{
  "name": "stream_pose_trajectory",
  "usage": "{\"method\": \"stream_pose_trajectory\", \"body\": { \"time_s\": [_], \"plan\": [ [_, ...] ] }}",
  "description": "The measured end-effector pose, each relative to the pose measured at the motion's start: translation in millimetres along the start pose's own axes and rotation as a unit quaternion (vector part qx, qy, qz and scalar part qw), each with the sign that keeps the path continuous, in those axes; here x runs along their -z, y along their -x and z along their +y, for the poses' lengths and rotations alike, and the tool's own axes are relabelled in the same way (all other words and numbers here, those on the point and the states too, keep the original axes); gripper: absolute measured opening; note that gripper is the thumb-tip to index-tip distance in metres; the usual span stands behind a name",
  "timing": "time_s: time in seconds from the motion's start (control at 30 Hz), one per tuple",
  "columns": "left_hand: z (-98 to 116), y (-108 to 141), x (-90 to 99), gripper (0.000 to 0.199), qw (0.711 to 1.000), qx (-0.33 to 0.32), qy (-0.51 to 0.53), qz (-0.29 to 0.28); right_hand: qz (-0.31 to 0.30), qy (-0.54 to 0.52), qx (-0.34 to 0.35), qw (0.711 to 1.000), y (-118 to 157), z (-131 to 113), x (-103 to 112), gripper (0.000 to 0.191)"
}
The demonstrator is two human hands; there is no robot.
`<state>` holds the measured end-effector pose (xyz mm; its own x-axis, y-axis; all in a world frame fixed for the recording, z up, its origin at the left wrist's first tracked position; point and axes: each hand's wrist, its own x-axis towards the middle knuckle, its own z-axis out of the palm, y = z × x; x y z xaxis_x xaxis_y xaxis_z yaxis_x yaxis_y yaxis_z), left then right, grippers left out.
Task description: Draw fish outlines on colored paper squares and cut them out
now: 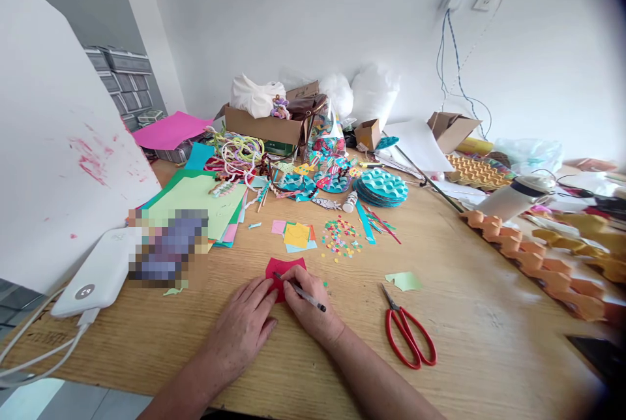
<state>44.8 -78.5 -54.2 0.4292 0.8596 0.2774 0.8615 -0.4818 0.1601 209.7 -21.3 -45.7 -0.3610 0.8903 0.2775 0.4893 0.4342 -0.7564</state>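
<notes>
Left hand (244,319): fingers extended flat, tips resting on red paper (282,268) | Scissors (394,306), red-handled: on wooden table (357,322), right of both hands | Right hand (310,296): fingers grasping pen (310,299) | Red paper: beneath pen's tip, between hands | Beyond: scattered confetti (341,235), then stacked blue discs (383,186)

Red paper (276,266) on a wooden tabletop (352,374), its near part crowded by my left grip (244,322) and right grip (310,293). To the red paper's right, I could slide across bare wood until the scissors (395,306) and a green scrap (405,281) stand in my way. Just beyond the red paper, paper squares (297,235) and confetti (341,236) block a low pass; farther beyond, stacked teal discs (382,186) rise. Left of the red paper, bare wood runs to a pixelated object (169,247) and a power bank (92,273).
</notes>
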Motion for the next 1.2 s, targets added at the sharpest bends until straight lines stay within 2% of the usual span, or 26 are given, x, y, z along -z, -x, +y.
{"method": "stream_pose_trajectory", "body": {
  "time_s": [0.1, 0.4, 1.2],
  "plan": [
    [0.8, -1.0, 2.2, 0.038, 1.0, -0.003, -0.012, -0.009, -0.002, 0.0, 0.002, 1.0, 0.0, 0.1, -0.1, 0.013],
    [0.9, -1.2, 1.7, 0.036, 1.0, -0.002, 0.003, 0.011, -0.002, 0.0, -0.003, 1.0, -0.5, -1.0, -0.1, 0.013],
    [0.6, -0.7, 1.8, 0.037, 1.0, -0.001, 0.005, 0.0, -0.006, 0.002, -0.006, 1.0, 0.2, -1.3, 0.7, 0.013]
  ]
}}
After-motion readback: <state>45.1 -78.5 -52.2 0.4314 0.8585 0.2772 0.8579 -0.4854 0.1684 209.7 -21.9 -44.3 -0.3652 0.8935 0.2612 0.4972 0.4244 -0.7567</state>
